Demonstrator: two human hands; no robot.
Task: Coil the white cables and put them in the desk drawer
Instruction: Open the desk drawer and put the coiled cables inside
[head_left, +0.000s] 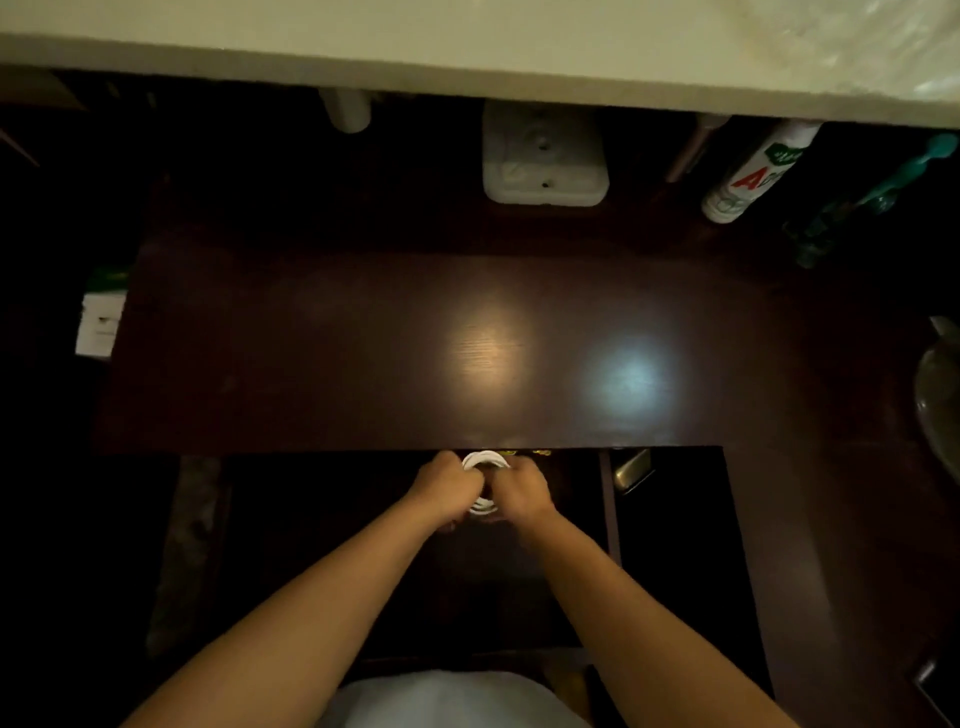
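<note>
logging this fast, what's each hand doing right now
left hand: fingers curled, gripping the coiled white cable
right hand: fingers curled, gripping the same coiled white cable

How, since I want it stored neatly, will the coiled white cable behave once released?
Probably floppy: the white cable is held in loops by the left hand and right hand. Released, it may spring loose. Thin, so likely light.

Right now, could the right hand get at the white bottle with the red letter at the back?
Probably not at once: the right hand and left hand both grip the white cable coil. The desktop toward the bottle shows nothing in the way.
</note>
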